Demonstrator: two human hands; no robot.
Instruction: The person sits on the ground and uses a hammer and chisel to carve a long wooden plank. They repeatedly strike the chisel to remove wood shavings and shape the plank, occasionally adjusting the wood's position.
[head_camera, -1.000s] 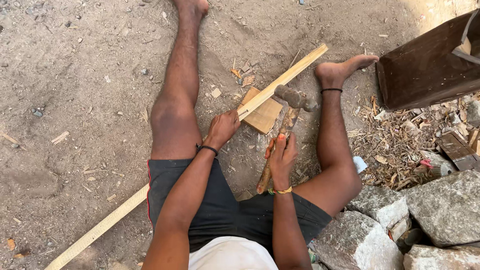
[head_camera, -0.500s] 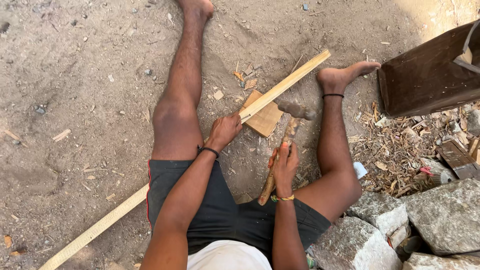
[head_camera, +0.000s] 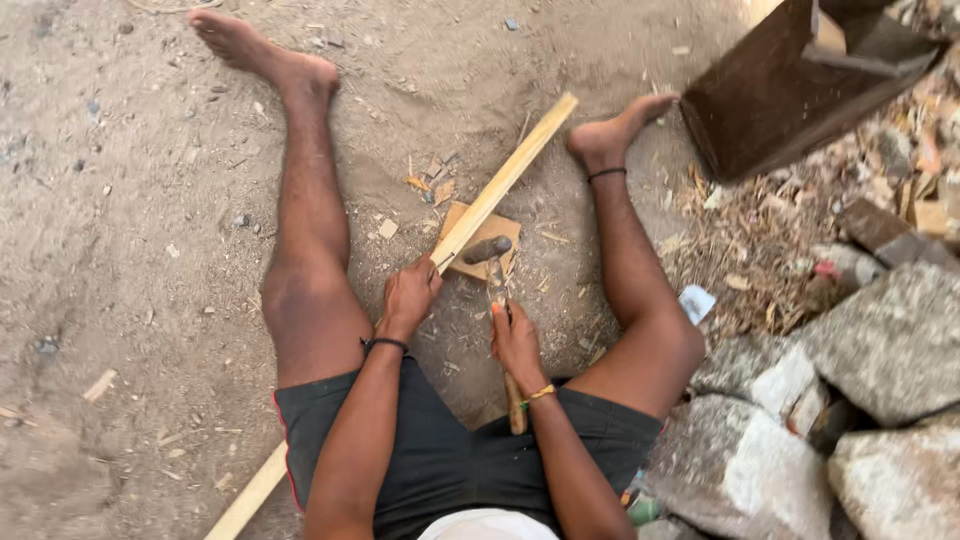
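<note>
head view: the left hand (head_camera: 408, 297) presses the long wooden strip (head_camera: 505, 178) onto a small wood block (head_camera: 484, 238) just ahead of it. the right hand (head_camera: 516, 340) grips a hammer (head_camera: 488, 250), head touching the strip right beside the left fingers; a skewed blow could hit them or split the strip.

Sandy ground (head_camera: 130, 200), long wooden strip (head_camera: 505, 180), wood block (head_camera: 482, 235), grey stones (head_camera: 880, 340), wood chips (head_camera: 430, 185)
</note>
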